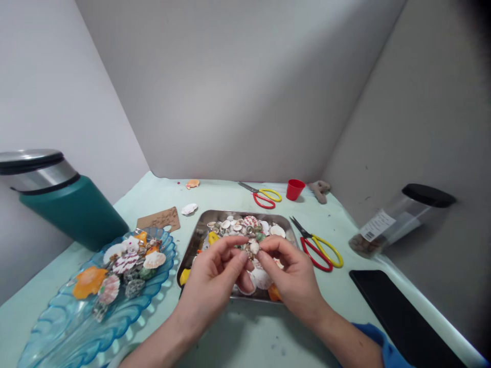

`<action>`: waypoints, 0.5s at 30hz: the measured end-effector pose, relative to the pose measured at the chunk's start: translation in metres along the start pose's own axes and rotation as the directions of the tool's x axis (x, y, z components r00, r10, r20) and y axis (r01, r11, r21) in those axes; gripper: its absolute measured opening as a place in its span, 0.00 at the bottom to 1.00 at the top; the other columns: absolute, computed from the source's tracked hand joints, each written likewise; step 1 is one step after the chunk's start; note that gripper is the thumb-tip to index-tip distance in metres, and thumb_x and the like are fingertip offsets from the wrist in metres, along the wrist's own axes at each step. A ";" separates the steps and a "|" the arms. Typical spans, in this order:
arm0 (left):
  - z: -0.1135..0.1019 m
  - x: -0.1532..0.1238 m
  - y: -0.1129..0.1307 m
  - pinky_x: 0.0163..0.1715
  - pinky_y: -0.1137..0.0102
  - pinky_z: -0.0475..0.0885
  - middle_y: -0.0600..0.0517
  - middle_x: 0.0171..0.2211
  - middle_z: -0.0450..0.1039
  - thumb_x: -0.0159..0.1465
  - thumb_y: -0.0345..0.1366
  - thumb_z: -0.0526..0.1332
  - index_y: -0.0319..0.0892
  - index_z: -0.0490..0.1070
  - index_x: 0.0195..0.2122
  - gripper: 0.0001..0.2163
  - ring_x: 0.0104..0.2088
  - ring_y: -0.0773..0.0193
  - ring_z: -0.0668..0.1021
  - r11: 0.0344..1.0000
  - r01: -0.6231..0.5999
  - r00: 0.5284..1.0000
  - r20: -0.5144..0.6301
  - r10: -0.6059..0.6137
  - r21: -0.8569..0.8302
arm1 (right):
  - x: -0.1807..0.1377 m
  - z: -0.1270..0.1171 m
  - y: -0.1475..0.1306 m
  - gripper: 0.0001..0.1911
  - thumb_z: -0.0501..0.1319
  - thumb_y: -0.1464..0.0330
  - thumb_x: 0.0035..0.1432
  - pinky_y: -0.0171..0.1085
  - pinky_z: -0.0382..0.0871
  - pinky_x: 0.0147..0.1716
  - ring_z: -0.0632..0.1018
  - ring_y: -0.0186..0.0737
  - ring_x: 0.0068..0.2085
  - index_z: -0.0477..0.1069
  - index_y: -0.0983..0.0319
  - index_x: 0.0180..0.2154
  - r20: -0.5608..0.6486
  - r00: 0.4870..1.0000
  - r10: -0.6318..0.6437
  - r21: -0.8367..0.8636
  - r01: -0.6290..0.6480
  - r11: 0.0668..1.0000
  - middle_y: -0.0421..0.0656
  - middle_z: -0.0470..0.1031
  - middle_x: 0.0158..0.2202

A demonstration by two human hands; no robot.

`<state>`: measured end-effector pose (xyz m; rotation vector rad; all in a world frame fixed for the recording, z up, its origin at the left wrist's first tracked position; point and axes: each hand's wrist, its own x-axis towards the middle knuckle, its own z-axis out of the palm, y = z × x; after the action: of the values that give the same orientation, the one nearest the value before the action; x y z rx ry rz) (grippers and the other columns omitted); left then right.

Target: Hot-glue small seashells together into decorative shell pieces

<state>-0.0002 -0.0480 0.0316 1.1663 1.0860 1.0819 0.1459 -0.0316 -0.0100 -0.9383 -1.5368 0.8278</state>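
Observation:
My left hand (213, 278) and my right hand (293, 276) meet over a metal tray (192, 240) that holds several small seashells. Between the fingertips of both hands sits one small whitish shell (253, 247), pinched from either side. Both hands have their fingers curled in. The tray's near edge is hidden behind my hands. A larger white shell (262, 278) lies in the tray just under my fingers.
A blue glass dish (76, 317) with several larger coloured shells stands at the left. Behind it is a teal bin (65, 204). Two red-and-yellow scissors (318, 248) (263, 196), a red cup (295, 189), a tilted clear jar (399, 220) and a black phone (399, 317) lie at the right.

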 end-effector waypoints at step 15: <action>-0.003 0.001 -0.005 0.16 0.77 0.63 0.60 0.19 0.65 0.56 0.39 0.62 0.40 0.67 0.38 0.12 0.16 0.73 0.69 0.995 -0.030 0.999 -0.036 0.033 0.091 | -0.001 0.002 0.000 0.04 0.60 0.70 0.57 0.32 0.64 0.31 0.70 0.33 0.31 0.70 0.60 0.29 0.035 0.995 0.092 0.145 -0.097 0.985 0.37 0.71 0.29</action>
<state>-0.0026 -0.0465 0.0262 1.2427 1.1593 1.0922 0.1445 -0.0321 -0.0109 -0.8997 -1.4432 1.0120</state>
